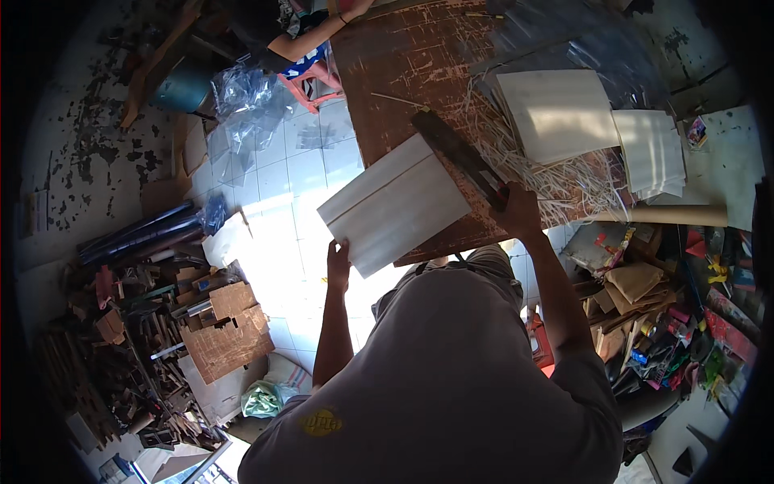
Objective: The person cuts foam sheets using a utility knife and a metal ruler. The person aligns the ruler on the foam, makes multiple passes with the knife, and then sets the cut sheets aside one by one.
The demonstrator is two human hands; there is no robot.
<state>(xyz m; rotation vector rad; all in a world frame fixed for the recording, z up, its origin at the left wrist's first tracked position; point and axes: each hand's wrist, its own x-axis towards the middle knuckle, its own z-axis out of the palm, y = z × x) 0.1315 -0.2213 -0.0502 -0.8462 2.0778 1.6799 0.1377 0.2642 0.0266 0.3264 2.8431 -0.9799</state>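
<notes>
Left hand point(338, 264) clamped on white paper stack point(393, 203) edge — right hand point(517, 211) closed around dark cutter handle point(461, 157) on brown table point(395, 64)

- Person seen from above: grey short-sleeved T-shirt, loose fit, fills lower centre of view.
- Small round yellow emblem on the shirt, lower left side.
- Both forearms bare below the sleeves; left hand point(338, 262) and right hand point(518, 211) ungloved.
- No watch or bands visible.
</notes>
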